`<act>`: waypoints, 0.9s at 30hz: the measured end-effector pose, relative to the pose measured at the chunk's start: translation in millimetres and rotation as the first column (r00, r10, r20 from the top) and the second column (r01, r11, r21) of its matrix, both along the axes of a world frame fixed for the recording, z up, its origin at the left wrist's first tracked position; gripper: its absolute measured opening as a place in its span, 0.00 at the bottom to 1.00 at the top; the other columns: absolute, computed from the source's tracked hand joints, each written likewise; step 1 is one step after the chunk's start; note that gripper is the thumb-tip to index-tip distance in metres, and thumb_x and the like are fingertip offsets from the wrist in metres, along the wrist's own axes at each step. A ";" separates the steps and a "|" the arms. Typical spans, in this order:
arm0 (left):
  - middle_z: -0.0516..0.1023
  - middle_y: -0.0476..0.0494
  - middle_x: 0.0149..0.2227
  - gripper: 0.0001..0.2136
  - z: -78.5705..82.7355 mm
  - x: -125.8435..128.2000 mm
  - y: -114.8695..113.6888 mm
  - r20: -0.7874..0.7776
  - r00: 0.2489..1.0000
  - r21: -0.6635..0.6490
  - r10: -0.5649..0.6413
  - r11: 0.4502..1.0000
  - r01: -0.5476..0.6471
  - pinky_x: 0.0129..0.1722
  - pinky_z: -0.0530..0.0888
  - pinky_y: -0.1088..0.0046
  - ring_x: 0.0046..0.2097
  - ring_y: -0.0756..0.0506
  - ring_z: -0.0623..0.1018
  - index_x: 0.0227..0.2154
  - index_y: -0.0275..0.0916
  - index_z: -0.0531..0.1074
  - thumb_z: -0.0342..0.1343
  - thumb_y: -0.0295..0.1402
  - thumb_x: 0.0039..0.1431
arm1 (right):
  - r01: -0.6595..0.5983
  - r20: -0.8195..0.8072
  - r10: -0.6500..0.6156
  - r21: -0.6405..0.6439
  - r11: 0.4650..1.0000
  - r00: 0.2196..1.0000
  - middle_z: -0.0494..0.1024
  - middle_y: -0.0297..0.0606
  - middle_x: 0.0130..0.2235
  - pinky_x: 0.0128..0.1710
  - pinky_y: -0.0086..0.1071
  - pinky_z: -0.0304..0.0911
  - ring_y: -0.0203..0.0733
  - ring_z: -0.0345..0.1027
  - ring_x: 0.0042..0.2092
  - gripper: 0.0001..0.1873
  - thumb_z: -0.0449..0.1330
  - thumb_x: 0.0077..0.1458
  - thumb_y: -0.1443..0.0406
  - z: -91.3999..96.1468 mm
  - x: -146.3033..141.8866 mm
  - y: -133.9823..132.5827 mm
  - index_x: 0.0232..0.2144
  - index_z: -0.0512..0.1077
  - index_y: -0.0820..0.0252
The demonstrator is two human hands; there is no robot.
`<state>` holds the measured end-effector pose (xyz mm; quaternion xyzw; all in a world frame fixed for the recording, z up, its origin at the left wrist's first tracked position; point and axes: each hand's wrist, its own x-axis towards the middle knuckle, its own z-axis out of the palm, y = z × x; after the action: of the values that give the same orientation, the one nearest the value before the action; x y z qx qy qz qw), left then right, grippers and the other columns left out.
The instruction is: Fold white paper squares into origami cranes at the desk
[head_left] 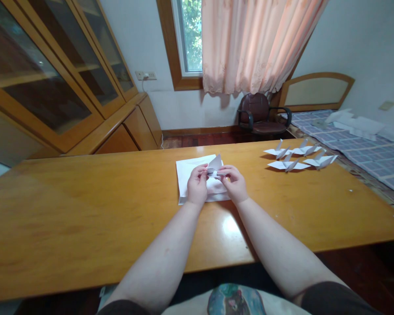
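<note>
A partly folded white paper crane [215, 162] is held up between my two hands, over a stack of white paper [185, 173] on the table. My left hand [198, 183] pinches its left side between thumb and fingers. On the other side, my right hand [234, 181] grips the folded layers with thumb and fingertips. One pointed flap of the paper stands up between the hands. Several finished white paper cranes [287, 165] with spread wings stand in a group at the table's far right.
The wooden table [101, 210] spans the view, with small white scraps [350, 190] at its right. Beyond it stand a dark red armchair [256, 111], a bed [357, 131] with a checked cover, and a glass-fronted cabinet [95, 118] at left. A pink curtain [249, 43] hangs by the window.
</note>
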<state>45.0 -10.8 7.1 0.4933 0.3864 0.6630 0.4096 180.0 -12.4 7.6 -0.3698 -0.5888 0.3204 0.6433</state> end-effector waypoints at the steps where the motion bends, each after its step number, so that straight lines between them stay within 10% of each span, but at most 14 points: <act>1: 0.73 0.40 0.49 0.13 -0.3 0.1 0.3 -0.003 1.000 -0.002 0.006 1.000 -0.006 0.42 0.73 0.70 0.46 0.46 0.75 0.35 0.40 0.70 0.55 0.45 0.57 | 0.033 0.030 -0.033 0.019 0.999 0.999 0.75 0.39 0.38 0.39 0.37 0.65 0.44 0.67 0.43 0.07 0.64 0.49 0.57 0.2 -0.8 -0.6 0.29 0.78 0.51; 16: 0.75 0.43 0.42 0.10 10.2 -14.9 -2.3 -0.301 0.938 0.127 0.173 0.982 -0.141 0.51 0.67 0.66 0.47 0.44 0.73 0.37 0.41 0.73 0.58 0.40 0.56 | 0.192 0.117 -0.204 0.103 0.976 0.972 0.74 0.39 0.38 0.50 0.42 0.63 0.44 0.68 0.44 0.03 0.63 0.51 0.63 0.4 1.5 1.3 0.30 0.78 0.51; 27: 0.75 0.47 0.28 0.13 9.3 -10.8 5.1 -0.118 0.981 -0.295 0.156 0.938 -0.184 0.36 0.69 0.71 0.34 0.46 0.76 0.28 0.38 0.70 0.61 0.42 0.49 | 0.177 0.397 -0.259 0.231 0.957 0.881 0.76 0.39 0.43 0.50 0.43 0.65 0.45 0.69 0.47 0.11 0.60 0.52 0.67 -4.0 6.9 -4.8 0.34 0.79 0.46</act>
<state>34.2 -5.8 16.4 0.4194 0.5437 0.6048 0.4033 187.0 -17.2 3.6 -0.4321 -0.6961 0.1007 0.5644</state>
